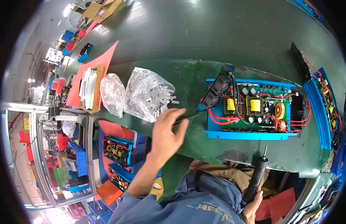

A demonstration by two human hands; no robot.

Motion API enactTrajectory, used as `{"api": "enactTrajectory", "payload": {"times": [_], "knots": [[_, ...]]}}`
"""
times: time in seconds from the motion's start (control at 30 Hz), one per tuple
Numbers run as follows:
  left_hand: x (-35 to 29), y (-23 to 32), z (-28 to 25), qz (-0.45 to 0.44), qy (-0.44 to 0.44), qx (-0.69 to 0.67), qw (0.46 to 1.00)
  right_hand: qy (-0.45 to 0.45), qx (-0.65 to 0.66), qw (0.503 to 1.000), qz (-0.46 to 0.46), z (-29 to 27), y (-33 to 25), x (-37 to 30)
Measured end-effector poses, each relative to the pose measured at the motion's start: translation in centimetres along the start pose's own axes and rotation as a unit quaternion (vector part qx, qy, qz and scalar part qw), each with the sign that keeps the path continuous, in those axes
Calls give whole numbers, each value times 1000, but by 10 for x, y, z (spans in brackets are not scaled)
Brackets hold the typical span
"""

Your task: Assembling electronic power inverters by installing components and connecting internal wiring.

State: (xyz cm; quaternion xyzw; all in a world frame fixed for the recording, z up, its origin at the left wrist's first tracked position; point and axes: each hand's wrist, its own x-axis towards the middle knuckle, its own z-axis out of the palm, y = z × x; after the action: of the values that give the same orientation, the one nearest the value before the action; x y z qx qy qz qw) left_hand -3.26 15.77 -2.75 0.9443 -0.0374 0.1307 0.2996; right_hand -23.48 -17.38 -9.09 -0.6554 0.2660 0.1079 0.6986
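Observation:
My left hand [167, 128] is over the table with thumb and fingers apart, and I see nothing gripped in it. A thin dark rod-like tool [193, 116] lies beside its fingertips, partly hidden. Just beyond the hand, small grey strips [160, 98] spill from a clear plastic bag [141, 86]. At the lower right, my right hand [253, 209] is closed around a black electric screwdriver [255, 179], its bit pointing away from me. Ahead of it sits a blue metal chassis [251, 135] with a circuit board, yellow transformers [255, 105] and red wires. A black fan panel [219, 89] leans at its left end.
Another blue chassis [318, 112] stands on the right, with a black end panel [300, 61] near it. A second plastic bag [112, 93] and a cardboard box of white pieces [91, 89] are to the left. More assembled units [119, 151] rest in a bin at lower left.

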Motion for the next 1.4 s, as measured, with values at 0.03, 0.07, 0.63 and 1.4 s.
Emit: {"api": "enactTrajectory", "payload": {"times": [0.03, 0.07, 0.63, 1.4], "knots": [[6, -6, -11, -9, 7, 31, 999, 2, 0, 1000, 0, 1, 1, -1], [12, -19, -18, -24, 11, 39, 999, 2, -3, 1000, -6, 3, 2, -2], [46, -27, -11, 22, 28, -21, 999, -136, -138, 980, -44, 31, -39, -2], [73, 83, 16, 463, -182, 217, 840, -179, -49, 982, -14, 67, -42, 9]]}}
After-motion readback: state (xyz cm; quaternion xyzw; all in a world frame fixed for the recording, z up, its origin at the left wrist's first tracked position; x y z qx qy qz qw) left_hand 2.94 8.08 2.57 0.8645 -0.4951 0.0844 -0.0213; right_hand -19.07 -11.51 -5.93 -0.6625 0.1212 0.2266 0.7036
